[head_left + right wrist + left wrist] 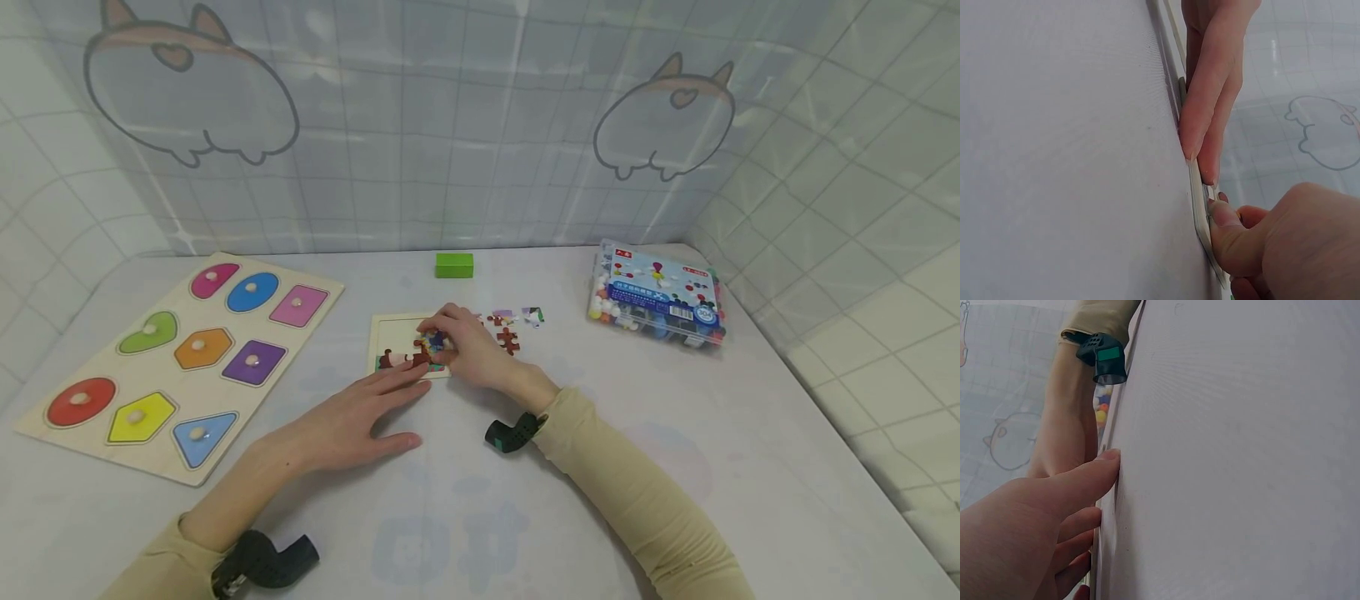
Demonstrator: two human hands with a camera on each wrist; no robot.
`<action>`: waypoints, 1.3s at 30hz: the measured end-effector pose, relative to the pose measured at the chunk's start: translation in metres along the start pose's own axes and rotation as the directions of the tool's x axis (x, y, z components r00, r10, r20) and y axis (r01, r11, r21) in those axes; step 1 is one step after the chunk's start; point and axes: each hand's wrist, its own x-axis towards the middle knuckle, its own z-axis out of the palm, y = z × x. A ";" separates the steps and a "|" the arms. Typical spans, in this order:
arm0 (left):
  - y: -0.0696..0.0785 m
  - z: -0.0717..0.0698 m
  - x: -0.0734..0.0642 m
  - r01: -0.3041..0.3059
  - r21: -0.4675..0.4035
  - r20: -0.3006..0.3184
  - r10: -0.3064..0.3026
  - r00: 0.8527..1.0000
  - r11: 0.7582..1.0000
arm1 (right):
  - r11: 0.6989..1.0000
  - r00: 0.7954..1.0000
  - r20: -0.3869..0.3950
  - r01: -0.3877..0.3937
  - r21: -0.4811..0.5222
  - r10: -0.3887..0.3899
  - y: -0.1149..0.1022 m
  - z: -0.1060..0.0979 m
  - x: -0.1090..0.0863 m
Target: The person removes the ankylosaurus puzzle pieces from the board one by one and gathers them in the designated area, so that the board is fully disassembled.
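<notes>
Jigsaw tray (386, 331) lies on the desk (787, 467) in front of the green block (454, 266). The right hand (477, 352) has a narrow grip on a jigsaw piece (432, 342); the left hand (348, 427), grip wide, touches the tray. Uneven pressure could tip that piece or unseat neighbours.

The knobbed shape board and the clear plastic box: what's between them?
The head view shows a small jigsaw tray, the left hand, the right hand, loose jigsaw pieces and, farther back, a green block.

Left hand (1029, 519), beige sleeve (1099, 317), pale tabletop (1235, 456)
</notes>
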 end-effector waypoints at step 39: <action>0.000 -0.001 -0.003 0.002 -0.009 -0.011 -0.002 1.000 1.000 | 0.997 1.000 -0.023 0.014 0.075 -0.012 -0.004 -0.016 -0.004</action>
